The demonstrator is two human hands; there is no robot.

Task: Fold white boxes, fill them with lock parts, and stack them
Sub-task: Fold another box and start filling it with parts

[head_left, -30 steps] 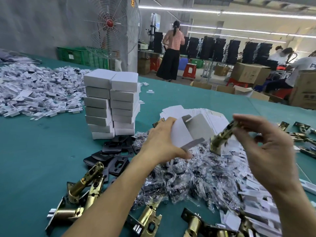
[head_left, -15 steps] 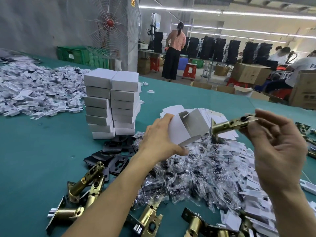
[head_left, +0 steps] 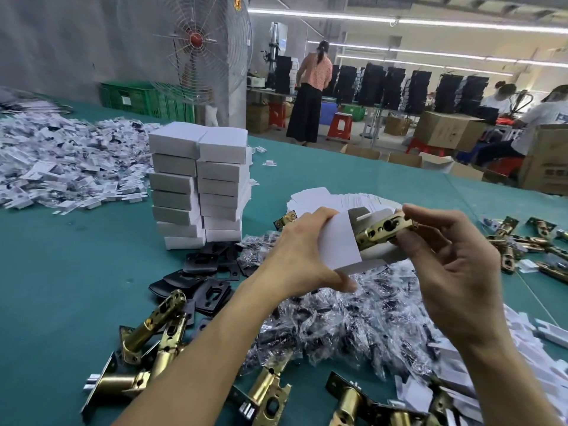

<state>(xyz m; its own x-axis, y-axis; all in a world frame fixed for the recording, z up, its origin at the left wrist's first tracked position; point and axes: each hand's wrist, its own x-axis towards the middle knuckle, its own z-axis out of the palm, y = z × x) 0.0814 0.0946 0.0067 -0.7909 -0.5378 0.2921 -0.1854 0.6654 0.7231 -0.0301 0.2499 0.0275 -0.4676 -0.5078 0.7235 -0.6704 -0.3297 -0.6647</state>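
- The left hand (head_left: 304,250) wraps its grip round a folded white box (head_left: 341,241), thumb beneath. It holds the box in the air above a heap of bagged parts (head_left: 353,318), open end facing right.
- The right hand (head_left: 451,265) pinches a brass latch (head_left: 381,229) in a fingertip grip. The latch's near end sits at the box mouth, apparently partly inside.
- The latch looks like solid metal: heavy for its size, rigid, plated and probably slippery. A firm pinch across its flat sides should steady it.
- The box is thin card, light and easily crushed, so it is best held by the side walls without squeezing. Its loose flaps could snag the latch.
- The stack of closed boxes (head_left: 199,186) stands two columns high to the left on the green surface (head_left: 76,287). Black plates (head_left: 203,272) lie at its foot and loose latches (head_left: 153,327) nearer. A nudge might topple it, so approaching from above seems safest.
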